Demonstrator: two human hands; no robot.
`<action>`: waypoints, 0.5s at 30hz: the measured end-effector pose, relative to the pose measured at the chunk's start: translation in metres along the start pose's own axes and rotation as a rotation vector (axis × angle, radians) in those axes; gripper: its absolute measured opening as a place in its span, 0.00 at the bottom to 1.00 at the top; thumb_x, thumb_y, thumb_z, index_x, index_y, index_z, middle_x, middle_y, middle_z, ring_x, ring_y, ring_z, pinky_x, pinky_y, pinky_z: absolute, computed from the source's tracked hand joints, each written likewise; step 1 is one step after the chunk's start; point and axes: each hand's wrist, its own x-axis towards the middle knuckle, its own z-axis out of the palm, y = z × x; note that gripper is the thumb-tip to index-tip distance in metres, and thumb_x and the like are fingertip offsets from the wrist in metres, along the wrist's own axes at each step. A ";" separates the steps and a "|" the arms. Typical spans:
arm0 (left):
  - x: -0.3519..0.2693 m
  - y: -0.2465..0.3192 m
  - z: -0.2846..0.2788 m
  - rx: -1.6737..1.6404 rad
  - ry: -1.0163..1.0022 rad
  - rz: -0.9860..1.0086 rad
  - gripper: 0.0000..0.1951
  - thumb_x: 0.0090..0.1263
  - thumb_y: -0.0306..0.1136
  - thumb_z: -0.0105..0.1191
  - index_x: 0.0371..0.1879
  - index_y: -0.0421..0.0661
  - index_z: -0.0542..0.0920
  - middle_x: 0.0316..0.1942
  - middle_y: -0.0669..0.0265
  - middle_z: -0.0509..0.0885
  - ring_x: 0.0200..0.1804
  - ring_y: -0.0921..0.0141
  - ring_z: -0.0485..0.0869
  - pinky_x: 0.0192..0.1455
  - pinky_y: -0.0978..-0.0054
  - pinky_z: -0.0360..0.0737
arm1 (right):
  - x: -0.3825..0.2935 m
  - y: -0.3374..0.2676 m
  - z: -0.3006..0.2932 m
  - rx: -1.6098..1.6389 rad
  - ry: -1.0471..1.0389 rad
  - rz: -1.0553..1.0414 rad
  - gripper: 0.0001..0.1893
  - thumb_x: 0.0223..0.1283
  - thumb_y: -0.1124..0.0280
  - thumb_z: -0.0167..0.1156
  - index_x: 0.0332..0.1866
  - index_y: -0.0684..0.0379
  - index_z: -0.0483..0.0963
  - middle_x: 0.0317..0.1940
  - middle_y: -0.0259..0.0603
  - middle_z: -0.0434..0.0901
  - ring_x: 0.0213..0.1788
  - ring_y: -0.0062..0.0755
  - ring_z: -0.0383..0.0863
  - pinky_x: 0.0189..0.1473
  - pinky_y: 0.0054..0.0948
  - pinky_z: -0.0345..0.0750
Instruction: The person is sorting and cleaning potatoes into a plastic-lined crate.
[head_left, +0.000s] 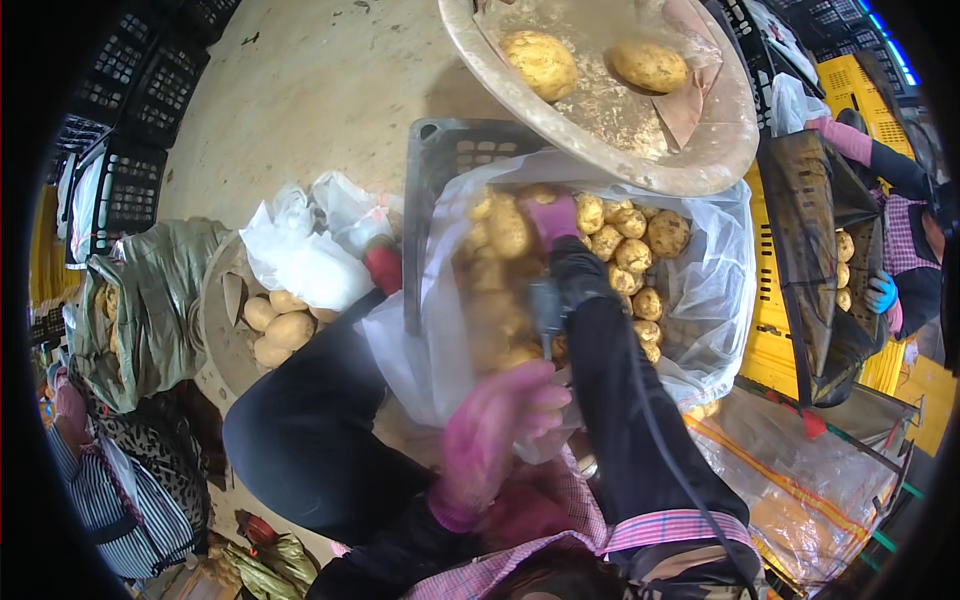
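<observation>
My left hand (499, 435), in a pink glove, is raised in front of my body near the crate's near edge. It is blurred, its fingers look apart, and nothing shows in it. My right hand (553, 217), also pink-gloved, reaches down among potatoes (632, 255) at the far side of the crate. Its fingertips are hidden beside a potato (540, 193), so I cannot tell if it grips one. A translucent plastic liner (697, 285) covers the inside of the dark plastic crate (414, 225). Potatoes (506, 225) on the left side are blurred.
A large worn basin (739, 150) with two potatoes overhangs the crate's far edge. Left, another basin (214, 300) holds potatoes beside white plastic bags (307, 247). A cord (664, 450) carrying a grey piece (545, 304) hangs before my right arm. Co-workers (904, 240) sit at both sides.
</observation>
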 end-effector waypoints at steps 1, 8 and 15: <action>0.000 0.001 0.001 0.047 -0.018 0.051 0.23 0.80 0.40 0.34 0.60 0.32 0.69 0.49 0.53 0.81 0.49 0.67 0.82 0.53 0.73 0.78 | -0.012 0.025 -0.012 0.080 -0.094 -0.509 0.25 0.54 0.64 0.64 0.55 0.67 0.71 0.51 0.49 0.77 0.55 0.46 0.76 0.56 0.33 0.75; -0.012 -0.018 0.013 0.009 0.010 0.071 0.18 0.72 0.27 0.46 0.60 0.36 0.69 0.50 0.60 0.79 0.48 0.70 0.80 0.56 0.74 0.75 | -0.196 -0.033 -0.168 1.388 -0.792 0.057 0.26 0.71 0.67 0.46 0.71 0.61 0.55 0.63 0.49 0.70 0.63 0.46 0.72 0.64 0.41 0.71; -0.026 -0.039 0.031 0.364 -0.397 0.318 0.32 0.73 0.30 0.49 0.73 0.40 0.53 0.69 0.61 0.61 0.66 0.69 0.67 0.68 0.72 0.64 | -0.363 -0.021 -0.200 1.441 -0.506 -0.075 0.28 0.68 0.74 0.51 0.72 0.59 0.55 0.67 0.46 0.63 0.63 0.39 0.71 0.59 0.38 0.74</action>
